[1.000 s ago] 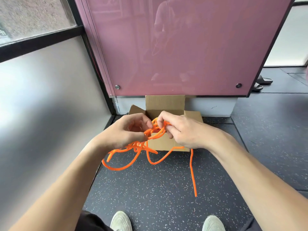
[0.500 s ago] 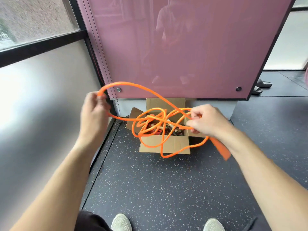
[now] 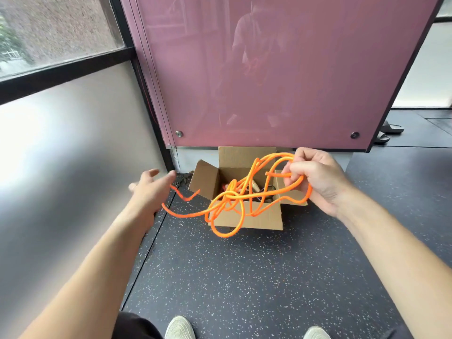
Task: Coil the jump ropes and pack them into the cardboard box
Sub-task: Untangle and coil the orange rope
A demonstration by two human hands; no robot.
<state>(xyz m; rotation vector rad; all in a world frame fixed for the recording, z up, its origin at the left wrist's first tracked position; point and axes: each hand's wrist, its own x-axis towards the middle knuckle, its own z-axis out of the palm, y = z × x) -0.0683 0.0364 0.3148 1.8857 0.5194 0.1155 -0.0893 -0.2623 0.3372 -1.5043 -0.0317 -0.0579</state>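
Head view, and it's a big pink panel (image 3: 269, 69) up top with speckled dark floor (image 3: 244, 277) below; one cardboard box (image 3: 266, 218) sits open on the floor against the panel's foot, flaps out. One orange jump rope (image 3: 230, 195) hangs in a loose tangle just above and in front of the box, far from a neat coil. The right hand (image 3: 315, 177) is clenched round a bunch of its loops over the box's right flap; the left hand (image 3: 149, 189) is well apart, blurred, fingers spread and gripping nothing that I can see, with a loose strand trailing just below it.

Coiling looks only half done; next the left hand needs to catch that stray strand and gather the loops even before the bundle drops in. Other items lie inside the box, too dim to count. Two hands, two pale shoes (image 3: 179, 327) at the bottom edge.
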